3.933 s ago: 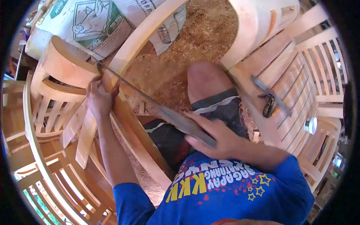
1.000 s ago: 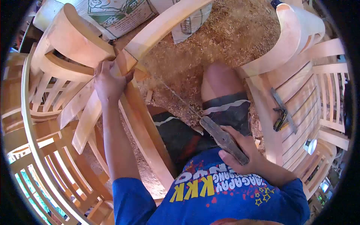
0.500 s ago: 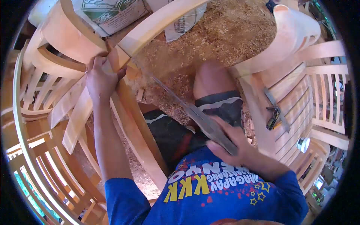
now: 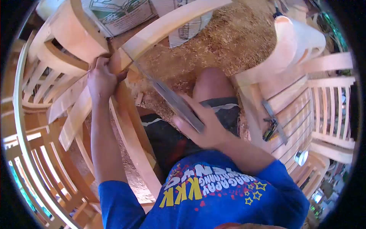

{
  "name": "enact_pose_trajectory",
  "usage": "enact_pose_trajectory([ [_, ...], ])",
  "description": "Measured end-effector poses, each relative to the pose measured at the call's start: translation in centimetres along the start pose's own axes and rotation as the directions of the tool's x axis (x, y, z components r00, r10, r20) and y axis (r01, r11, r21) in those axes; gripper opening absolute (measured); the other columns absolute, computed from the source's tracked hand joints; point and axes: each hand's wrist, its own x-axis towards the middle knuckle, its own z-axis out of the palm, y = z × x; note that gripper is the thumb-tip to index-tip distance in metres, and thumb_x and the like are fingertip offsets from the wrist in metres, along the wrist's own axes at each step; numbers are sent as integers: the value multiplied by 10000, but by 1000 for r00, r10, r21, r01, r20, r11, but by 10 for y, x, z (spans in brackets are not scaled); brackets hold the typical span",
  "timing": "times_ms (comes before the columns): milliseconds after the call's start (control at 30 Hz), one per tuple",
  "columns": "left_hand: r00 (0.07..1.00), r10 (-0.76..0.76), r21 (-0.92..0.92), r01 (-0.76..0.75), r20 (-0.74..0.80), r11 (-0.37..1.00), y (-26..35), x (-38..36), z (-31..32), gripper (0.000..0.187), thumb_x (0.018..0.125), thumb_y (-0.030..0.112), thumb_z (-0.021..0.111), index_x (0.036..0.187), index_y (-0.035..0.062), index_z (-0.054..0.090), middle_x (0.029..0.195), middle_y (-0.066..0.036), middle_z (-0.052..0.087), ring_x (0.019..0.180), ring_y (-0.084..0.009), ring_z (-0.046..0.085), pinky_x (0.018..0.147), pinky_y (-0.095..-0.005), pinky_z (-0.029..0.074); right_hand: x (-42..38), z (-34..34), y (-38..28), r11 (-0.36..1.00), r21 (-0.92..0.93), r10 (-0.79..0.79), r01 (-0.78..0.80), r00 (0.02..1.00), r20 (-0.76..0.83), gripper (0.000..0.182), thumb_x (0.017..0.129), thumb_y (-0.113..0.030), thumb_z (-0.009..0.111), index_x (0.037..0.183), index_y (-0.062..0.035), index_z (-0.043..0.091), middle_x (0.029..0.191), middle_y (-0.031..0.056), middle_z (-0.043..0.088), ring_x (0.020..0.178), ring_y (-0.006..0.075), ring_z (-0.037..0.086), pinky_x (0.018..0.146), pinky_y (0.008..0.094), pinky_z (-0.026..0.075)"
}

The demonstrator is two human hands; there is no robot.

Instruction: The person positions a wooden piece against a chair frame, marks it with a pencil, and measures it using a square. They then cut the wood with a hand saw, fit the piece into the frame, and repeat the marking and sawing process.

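My left hand (image 4: 103, 81) is wrapped round the wooden joint where a curved wooden rail (image 4: 164, 28) meets an upright leg (image 4: 131, 114). In my right hand (image 4: 206, 124) is a handsaw (image 4: 177, 103), seen almost edge-on and slightly blurred. Its thin far end reaches the seam of the joint, close to my left fingers. Slanting boards (image 4: 78, 118) hang just below my left hand, and a curved wooden panel (image 4: 74, 32) adjoins it at the upper left.
Wood shavings (image 4: 225, 38) cover the floor ahead, with printed sacks (image 4: 118, 19) behind. A slatted wooden bench (image 4: 293, 110) stands at the right, bearing a clamp-like metal tool (image 4: 275, 124) and a small round tin (image 4: 301, 157). Slatted furniture (image 4: 42, 164) lines the left.
My right hand has pushed the handsaw forward and left, toward the joint. My left hand keeps its hold in nearly the same place. The view has shifted slightly.
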Motion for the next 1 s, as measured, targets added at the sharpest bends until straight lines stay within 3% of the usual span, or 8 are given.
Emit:
enact_pose_trajectory([
  [167, 1000, 21, 69, -21, 8, 997, -7, 4, 0, 736, 636, 355, 998, 1234, 54, 692, 1233, -151, 716, 1198, -364, 663, 1025, -472, 535, -49, -21, -13, 994, -100, 55, -48, 996, 67, 657, 979, -187, 708, 1556, -24, 440, 1136, 220, 757, 1015, 345, 781, 902, 411, 594],
  [367, 996, 84, -39, -84, 0, 996, -18, 4, 9, 735, 685, 325, 972, 1297, 50, 671, 1290, -146, 704, 1186, -361, 681, 1016, -455, 550, 155, 42, -15, 998, -56, 29, -30, 1000, -8, 374, 1001, -218, 703, 1291, 8, 635, 969, 188, 687, 882, 308, 691, 811, 427, 534],
  [467, 993, 119, -35, -118, 5, 992, -7, 1, -3, 694, 687, 299, 967, 1268, 48, 680, 1295, -139, 703, 1207, -356, 672, 1031, -456, 540, 113, 52, 18, 973, 32, -219, 228, 961, -170, 491, 995, -204, 718, 1418, 0, 573, 1053, 176, 702, 965, 273, 699, 875, 401, 539],
  [533, 999, 10, 66, -13, 41, 998, 0, 2, -5, 711, 660, 353, 972, 1245, 68, 686, 1292, -117, 701, 1208, -352, 663, 1043, -462, 532, 35, 25, 11, 992, -12, -127, 126, 990, -67, 592, 974, -174, 704, 1489, 11, 481, 1026, 222, 736, 930, 389, 766, 830, 440, 587],
  [633, 1000, 11, 75, -12, 17, 997, 0, 1, -2, 718, 652, 377, 980, 1233, 76, 684, 1299, -102, 693, 1219, -353, 654, 1054, -464, 526, -66, -13, 4, 989, -106, 104, -100, 994, 33, 646, 989, -175, 709, 1544, 17, 440, 1123, 232, 743, 1014, 345, 777, 906, 403, 581],
  [867, 999, 35, 78, -35, 3, 996, -10, 6, 4, 713, 646, 354, 979, 1238, 84, 686, 1289, -115, 691, 1217, -358, 649, 1044, -472, 526, 113, 54, 29, 976, 13, -214, 218, 965, -154, 433, 999, -194, 710, 1364, 3, 586, 927, 132, 666, 796, 230, 628, 770, 406, 536],
  [933, 999, 47, 44, -47, -3, 998, -13, -1, 2, 715, 645, 354, 979, 1239, 84, 687, 1287, -117, 690, 1217, -359, 648, 1045, -475, 525, 137, 53, 6, 1000, 9, -13, 13, 1000, -20, 445, 1000, -237, 724, 1354, -3, 594, 914, 150, 663, 797, 230, 640, 772, 396, 536],
  [1000, 1000, 8, 43, -9, 25, 999, -4, 2, -1, 719, 644, 355, 980, 1241, 84, 686, 1286, -118, 690, 1220, -358, 645, 1053, -478, 520, 105, 44, 15, 993, -16, -118, 117, 991, -66, 471, 996, -232, 725, 1383, -7, 578, 950, 163, 687, 830, 246, 680, 792, 385, 546],
])
